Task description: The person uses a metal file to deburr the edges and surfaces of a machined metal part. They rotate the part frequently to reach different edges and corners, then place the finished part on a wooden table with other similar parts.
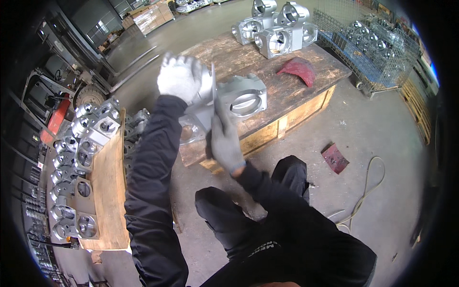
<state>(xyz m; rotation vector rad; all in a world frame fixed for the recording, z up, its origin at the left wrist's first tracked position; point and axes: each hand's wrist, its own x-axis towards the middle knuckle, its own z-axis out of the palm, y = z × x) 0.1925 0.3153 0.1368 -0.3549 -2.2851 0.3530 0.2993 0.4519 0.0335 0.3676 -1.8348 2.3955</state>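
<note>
Both my hands wear pale gloves. My left hand (180, 78) is closed at the rim of a silver metal casting (204, 91), which stands at the near left corner of the wooden crate top; the glove hides part of the grip. My right hand (226, 144) is wrapped round the lower end of a thin, flat, file-like tool (214, 79). The tool points away from me along the casting's right side. It is slightly blurred, and I cannot tell whether it touches the metal. Just to the right sits another casting (262, 93) with a large round opening.
More castings (282, 40) stand at the far end of the wooden crate (239, 53), near a curved red piece (299, 70). Another red piece (335, 158) and a cord (359, 203) lie on the floor. Several castings (86, 189) line the left; a wire cage (389, 62) stands right.
</note>
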